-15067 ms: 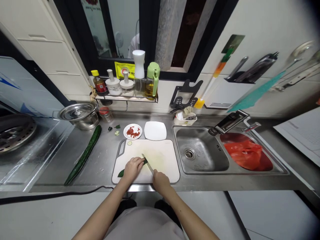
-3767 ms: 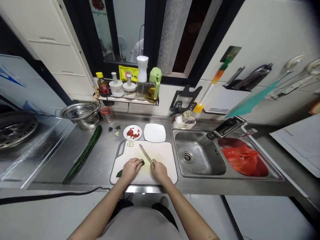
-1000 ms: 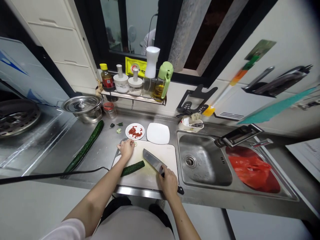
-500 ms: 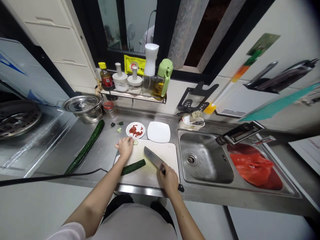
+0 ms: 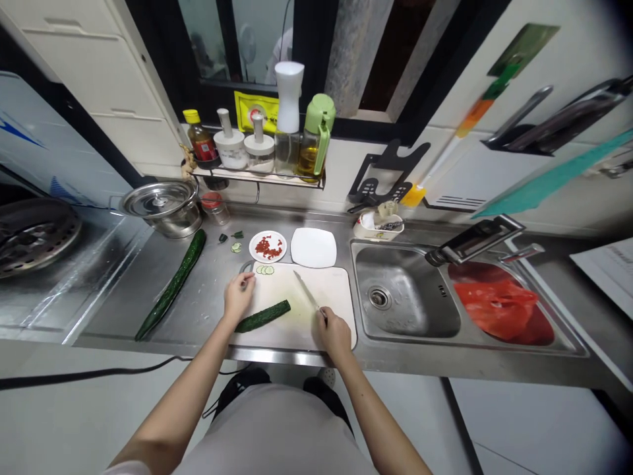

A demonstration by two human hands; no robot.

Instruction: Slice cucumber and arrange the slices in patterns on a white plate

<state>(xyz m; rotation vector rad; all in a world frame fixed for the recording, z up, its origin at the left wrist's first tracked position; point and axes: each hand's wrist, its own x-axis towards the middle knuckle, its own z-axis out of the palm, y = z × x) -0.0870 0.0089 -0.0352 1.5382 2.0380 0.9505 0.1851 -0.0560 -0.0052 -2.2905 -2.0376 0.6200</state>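
My right hand [image 5: 336,335] is wrapped round the handle of a kitchen knife [image 5: 307,290], whose blade stands nearly edge-on over the white cutting board [image 5: 277,287]. A cut length of cucumber [image 5: 263,316] lies on the board, left of the knife. At the board's left edge, my left hand [image 5: 238,297] has loosely bent fingers with a gap between them, and nothing shows in them. A few thin cucumber slices [image 5: 265,270] lie overlapping near the board's upper left corner, just beyond that hand. A whole cucumber [image 5: 171,285] rests on the steel counter to the left.
Behind the board stand a plate of chopped red pieces [image 5: 268,247] and a white square plate [image 5: 313,247]. Cucumber scraps [image 5: 236,247] lie nearby. To the right is a sink [image 5: 405,303] with a red bag [image 5: 494,307]; a lidded pot [image 5: 161,208] stands back left.
My left hand has drawn back from the slices toward me, uncovering them. The knife in my right hand has turned from showing its flat side to nearly edge-on. The view has tilted slightly.
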